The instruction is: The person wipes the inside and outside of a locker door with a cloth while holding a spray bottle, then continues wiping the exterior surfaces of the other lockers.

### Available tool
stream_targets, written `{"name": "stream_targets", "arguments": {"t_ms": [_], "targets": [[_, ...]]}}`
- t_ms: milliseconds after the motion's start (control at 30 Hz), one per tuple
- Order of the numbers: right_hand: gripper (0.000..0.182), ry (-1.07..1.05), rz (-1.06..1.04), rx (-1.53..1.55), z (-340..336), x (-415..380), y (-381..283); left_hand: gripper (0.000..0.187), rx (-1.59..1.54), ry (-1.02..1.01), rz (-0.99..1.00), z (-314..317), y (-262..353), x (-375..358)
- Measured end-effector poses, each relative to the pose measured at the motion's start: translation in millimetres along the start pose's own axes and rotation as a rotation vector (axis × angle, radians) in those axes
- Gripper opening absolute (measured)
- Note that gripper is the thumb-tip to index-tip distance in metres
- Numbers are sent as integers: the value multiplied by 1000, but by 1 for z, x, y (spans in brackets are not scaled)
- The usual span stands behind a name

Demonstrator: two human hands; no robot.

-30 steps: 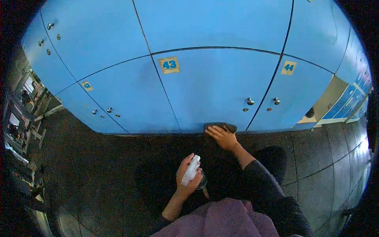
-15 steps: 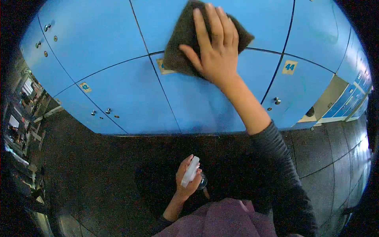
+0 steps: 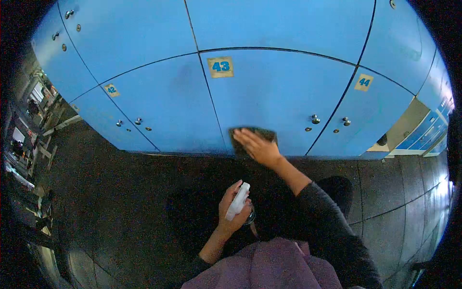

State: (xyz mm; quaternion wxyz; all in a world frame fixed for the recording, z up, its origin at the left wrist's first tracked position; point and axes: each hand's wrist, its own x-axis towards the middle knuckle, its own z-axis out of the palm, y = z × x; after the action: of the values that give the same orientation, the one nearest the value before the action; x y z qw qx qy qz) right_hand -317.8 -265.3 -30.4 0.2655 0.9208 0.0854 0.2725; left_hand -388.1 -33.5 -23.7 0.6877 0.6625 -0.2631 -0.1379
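Note:
My right hand [image 3: 260, 148] holds a dark cleaning cloth [image 3: 269, 135] against the bottom of the blue locker door [image 3: 269, 98] numbered 43. Its fingers lie over the cloth, pointing up and left, slightly blurred. Low in the middle, my left hand [image 3: 228, 204] is closed around a spray bottle. The bottle's white spray head [image 3: 238, 201] shows above the fingers, while most of its clear body is hidden behind the hand. The number label [image 3: 220, 67] sits at the door's upper left corner. To the right of the cloth is the door's metal knob [image 3: 315, 119].
Neighbouring locker doors carry the labels 42 [image 3: 111, 90] and 44 [image 3: 364, 82], with small knobs and locks. Dark floor tiles [image 3: 385, 192] run along the lockers' base. More blue cabinets [image 3: 418, 130] stand at far right. Cluttered shelving or furniture is at far left.
My right hand and the cloth have moved down from the door's top edge to its bottom, uncovering label 43. My left hand still grips the spray bottle, and the view has shifted slightly.

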Motion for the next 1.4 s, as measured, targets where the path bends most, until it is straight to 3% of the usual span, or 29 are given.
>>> {"name": "stream_targets", "arguments": {"t_ms": [133,200,233,333,400,567,700,767,933,1033,1167,1267,1367,1400], "targets": [[63,-359,43,315,46,-60,-37,57,123,2,126,-1,3,0],[61,-290,51,298,49,-58,-37,58,-12,-25,-19,-5,-4,-1],[60,-226,61,305,42,-52,-32,58,-82,-40,-95,-5,-6,-2],[57,34,101,347,-14,3,3,57,17,6,16,-1,-6,-2],[57,175,201,162,-66,55,34,56,-6,-16,65,1,7,-1],[65,763,373,82,-152,147,106,56,57,-32,94,-1,8,3],[61,658,397,-41,-168,160,111,57,41,-38,99,-2,4,4],[65,690,380,-29,-144,154,95,57,21,-43,86,-1,2,5],[53,470,220,-155,-86,110,42,57,13,-50,0,-1,4,4],[54,326,106,-154,-41,73,6,55,109,-26,115,-2,3,3],[65,-19,-99,62,7,9,-29,55,-15,-40,65,-6,-2,1],[67,-231,-2,490,51,-24,-47,56,54,-16,90,-4,5,-2],[63,-46,-146,63,27,-12,-28,56,94,-3,93,-5,-1,-2],[62,-2,-85,106,11,-2,-19,56,106,-7,107,-7,-13,-1]]}}
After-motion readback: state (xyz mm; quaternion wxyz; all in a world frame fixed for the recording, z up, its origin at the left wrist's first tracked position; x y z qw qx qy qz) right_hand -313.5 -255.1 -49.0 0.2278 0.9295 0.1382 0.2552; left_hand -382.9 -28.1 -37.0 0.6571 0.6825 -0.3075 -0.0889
